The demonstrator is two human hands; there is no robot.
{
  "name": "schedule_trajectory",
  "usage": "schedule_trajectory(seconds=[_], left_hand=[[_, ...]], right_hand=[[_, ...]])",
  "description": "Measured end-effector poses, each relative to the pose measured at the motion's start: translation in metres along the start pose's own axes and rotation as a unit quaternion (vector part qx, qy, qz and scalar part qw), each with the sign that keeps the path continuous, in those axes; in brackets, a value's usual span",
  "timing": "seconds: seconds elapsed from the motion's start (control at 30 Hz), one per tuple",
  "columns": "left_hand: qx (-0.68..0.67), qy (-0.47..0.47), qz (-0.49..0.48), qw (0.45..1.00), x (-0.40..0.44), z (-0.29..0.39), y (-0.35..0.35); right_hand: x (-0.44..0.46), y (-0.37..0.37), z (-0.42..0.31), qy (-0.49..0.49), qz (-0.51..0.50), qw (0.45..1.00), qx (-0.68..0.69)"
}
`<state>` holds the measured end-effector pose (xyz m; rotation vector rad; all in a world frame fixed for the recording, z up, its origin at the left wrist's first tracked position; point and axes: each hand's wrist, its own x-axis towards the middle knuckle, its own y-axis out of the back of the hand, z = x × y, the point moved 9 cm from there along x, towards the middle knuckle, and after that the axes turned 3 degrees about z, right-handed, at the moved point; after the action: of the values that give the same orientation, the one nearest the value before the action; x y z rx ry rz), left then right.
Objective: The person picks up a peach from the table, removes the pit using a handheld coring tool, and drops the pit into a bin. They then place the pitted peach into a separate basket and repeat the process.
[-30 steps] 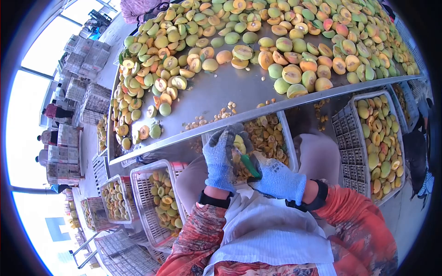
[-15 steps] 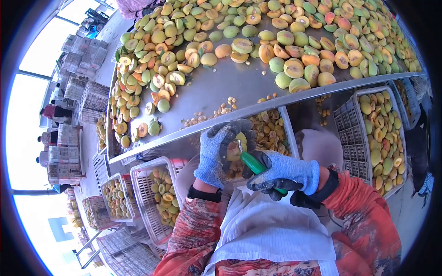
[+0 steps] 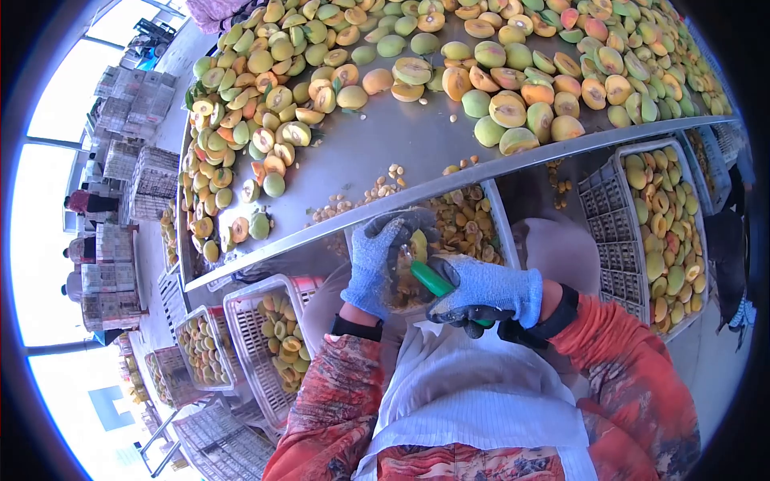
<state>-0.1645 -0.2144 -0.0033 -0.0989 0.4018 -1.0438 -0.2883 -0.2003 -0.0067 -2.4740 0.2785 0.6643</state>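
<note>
My left hand, in a blue knitted glove with a dark coated palm, is closed around a yellow-green stone-fruit half. My right hand, gloved the same way, grips the green handle of a small pitting tool. Its short metal tip points up and left and is at the fruit, though whether it is inside the flesh cannot be made out. Both hands are just in front of the metal table's edge, above a crate of cut fruit pieces.
The metal table carries many fruit halves. Loose pits lie near its raised front edge. Crates of fruit stand at left and right. Stacked crates and other people are farther left.
Both hands hold the same things. My right hand and the tool have shifted slightly left and up, with the tool tip lower against the fruit. The whole view has shifted a little.
</note>
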Motion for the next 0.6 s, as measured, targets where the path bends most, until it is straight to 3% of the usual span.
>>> schedule_trajectory(seconds=[0.07, 0.13, 0.2, 0.23, 0.27, 0.33, 0.37, 0.4, 0.47, 0.5, 0.53, 0.57, 0.6], left_hand=[[-0.017, 0.134, -0.12, 0.983, 0.002, -0.014, -0.017], [0.005, 0.136, -0.123, 0.983, 0.009, -0.005, -0.016], [-0.056, 0.103, -0.174, 0.978, 0.011, 0.01, -0.023], [-0.014, 0.011, -0.153, 0.988, 0.025, -0.005, -0.003], [-0.012, 0.005, -0.153, 0.988, 0.026, -0.009, -0.003], [-0.013, -0.09, -0.037, 0.995, 0.032, 0.005, 0.016], [-0.266, 0.114, 0.012, 0.957, 0.028, -0.009, 0.011], [-0.27, 0.109, 0.012, 0.957, 0.027, -0.01, 0.012], [-0.079, -0.053, 0.022, 0.995, 0.026, 0.011, 0.017], [-0.081, -0.053, 0.025, 0.995, 0.021, 0.01, 0.013], [-0.187, -0.02, 0.011, 0.982, 0.015, 0.008, 0.004], [-0.291, 0.012, -0.005, 0.957, 0.012, 0.006, -0.004], [-0.29, 0.011, -0.005, 0.957, 0.007, 0.004, -0.002]], right_hand=[[0.0, 0.003, 0.0, -0.005, -0.011, 1.0, 0.013], [-0.003, -0.004, -0.009, -0.004, -0.035, 0.995, 0.097], [-0.001, -0.003, -0.016, 0.036, -0.049, 0.989, 0.136], [-0.01, -0.005, -0.032, 0.061, -0.051, 0.982, 0.173], [-0.014, -0.005, -0.045, 0.088, -0.053, 0.972, 0.21], [-0.005, 0.01, -0.05, 0.151, -0.025, 0.968, 0.197], [0.004, 0.036, -0.034, 0.137, 0.114, 0.977, 0.114], [0.007, 0.063, -0.019, 0.121, 0.251, 0.96, 0.025], [0.02, 0.061, 0.001, 0.123, 0.234, 0.964, 0.019], [0.019, 0.049, 0.001, 0.134, 0.225, 0.956, 0.131], [0.019, 0.038, 0.003, 0.145, 0.214, 0.935, 0.243], [0.012, 0.034, -0.012, 0.256, 0.24, 0.924, 0.15], [0.016, 0.035, -0.009, 0.257, 0.239, 0.924, 0.15]])
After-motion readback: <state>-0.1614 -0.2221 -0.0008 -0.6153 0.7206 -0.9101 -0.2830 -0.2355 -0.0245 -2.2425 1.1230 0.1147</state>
